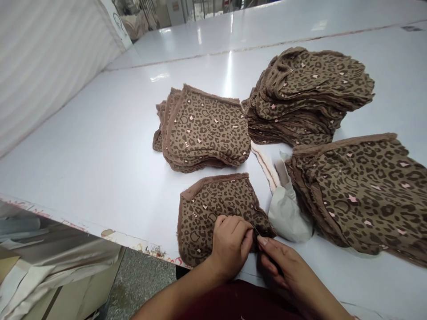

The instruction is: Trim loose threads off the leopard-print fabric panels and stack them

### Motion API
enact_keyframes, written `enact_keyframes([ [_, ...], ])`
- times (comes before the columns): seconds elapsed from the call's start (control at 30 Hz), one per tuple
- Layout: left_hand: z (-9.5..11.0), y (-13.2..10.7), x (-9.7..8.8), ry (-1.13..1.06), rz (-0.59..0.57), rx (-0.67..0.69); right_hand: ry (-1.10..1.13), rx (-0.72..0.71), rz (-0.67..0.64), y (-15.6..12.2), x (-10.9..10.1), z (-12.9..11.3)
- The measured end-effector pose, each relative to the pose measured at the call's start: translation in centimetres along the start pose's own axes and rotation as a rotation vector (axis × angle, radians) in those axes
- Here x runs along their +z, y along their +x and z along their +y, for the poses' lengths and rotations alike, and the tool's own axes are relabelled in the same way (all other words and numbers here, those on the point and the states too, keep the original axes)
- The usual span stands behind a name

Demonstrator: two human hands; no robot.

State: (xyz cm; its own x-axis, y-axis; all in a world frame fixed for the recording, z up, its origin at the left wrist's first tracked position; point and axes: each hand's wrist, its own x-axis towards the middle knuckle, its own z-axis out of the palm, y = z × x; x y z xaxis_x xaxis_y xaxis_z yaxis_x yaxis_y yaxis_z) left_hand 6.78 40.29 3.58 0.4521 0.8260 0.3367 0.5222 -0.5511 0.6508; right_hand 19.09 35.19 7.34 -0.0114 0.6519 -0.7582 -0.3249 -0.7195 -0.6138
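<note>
A brown leopard-print fabric piece (pixel 220 195) with a fuzzy reverse and small pink motifs lies near the table's front edge. My left hand (pixel 231 240) rests on its lower right part, fingers curled closed on the fabric edge. Just to the right, my right hand (pixel 280 262) has thumb and fingers pinched together by that same edge. A thin light strand (pixel 255 229) runs between the two hands; whether it is thread or a needle I cannot tell. The fingertips hide the exact grip.
Behind lies a stack of matching pieces (pixel 207 129). A taller pile (pixel 313 93) stands at the back right, and more pieces (pixel 367 191) lie at the right. Among them are a grey plastic bag (pixel 288 215) and a white strip (pixel 265 164). White fabric (pixel 50 58) covers the left back.
</note>
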Motion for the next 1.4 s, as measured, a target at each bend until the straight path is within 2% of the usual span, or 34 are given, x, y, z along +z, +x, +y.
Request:
enact_keyframes([
  [0.2, 0.2, 0.1, -0.1, -0.061, -0.02, -0.068, 0.044, 0.009, 0.012, 0.5, -0.1, 0.7],
  [0.33, 0.4, 0.3, -0.4, -0.149, -0.06, -0.182, 0.066, 0.039, 0.0, 1.0, -0.3, 1.2],
  [0.47, 0.4, 0.6, -0.8, -0.216, -0.071, -0.291, 0.122, 0.059, -0.046, 0.4, -0.1, 0.5],
  [0.6, 0.3, 0.9, -0.8, -0.215, -0.068, -0.323, 0.116, 0.042, -0.06, -0.8, 0.2, -0.5],
  [0.77, 0.2, 0.7, -0.6, -0.185, -0.046, -0.257, 0.025, 0.075, -0.054, -0.7, 0.1, -0.4],
  [1.03, 0.1, 0.1, -0.1, -0.005, 0.033, 0.051, 0.011, 0.059, 0.006, -0.2, 0.2, 0.0],
  [1.2, 0.0, 0.0, -0.1, 0.008, 0.031, 0.079, 0.023, 0.043, 0.006, -0.6, 0.0, -0.1],
  [1.4, 0.0, 0.0, 0.1, 0.009, 0.034, 0.051, 0.013, 0.062, 0.007, -0.4, 0.0, 0.1],
])
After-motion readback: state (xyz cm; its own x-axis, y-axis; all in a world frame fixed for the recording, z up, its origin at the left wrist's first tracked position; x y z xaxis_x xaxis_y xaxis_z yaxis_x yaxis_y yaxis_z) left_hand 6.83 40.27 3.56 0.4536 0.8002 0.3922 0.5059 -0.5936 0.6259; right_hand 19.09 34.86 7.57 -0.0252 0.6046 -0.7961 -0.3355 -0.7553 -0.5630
